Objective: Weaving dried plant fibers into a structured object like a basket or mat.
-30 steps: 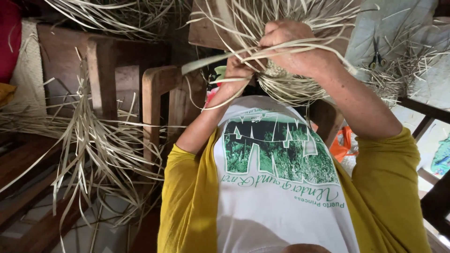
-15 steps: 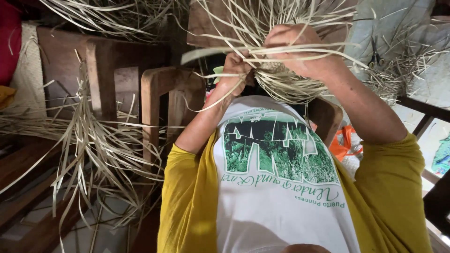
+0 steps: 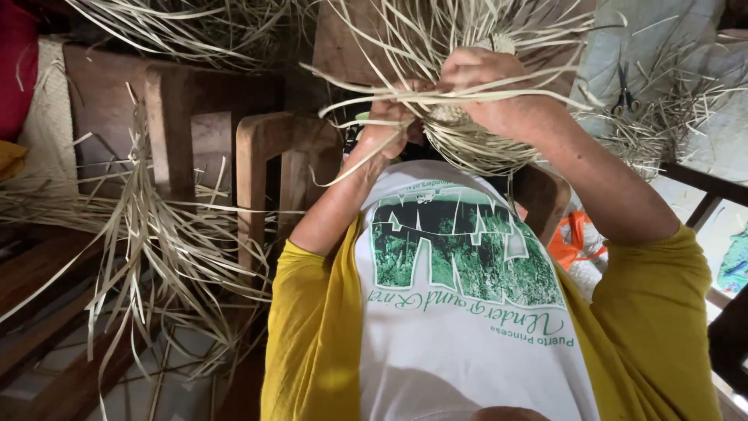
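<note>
A half-woven rounded basket of pale straw [image 3: 475,144] is held up in front of my chest, with many loose strips fanning out from its top. My right hand [image 3: 491,90] wraps over the upper part of the weave and grips it, several strips crossing its fingers. My left hand [image 3: 389,125] is closed on a few strips at the basket's left side. My white and yellow shirt fills the lower middle of the view.
Wooden chairs [image 3: 265,156] stand at left, with a big bundle of loose straw strips [image 3: 148,242] draped over them. Scissors [image 3: 626,93] lie on a pale cloth at upper right among more strips. An orange object [image 3: 576,238] sits at the right.
Both hands have kept working the strips at the basket's top; the right hand shifted slightly over the weave and the left hand moved up closer to it.
</note>
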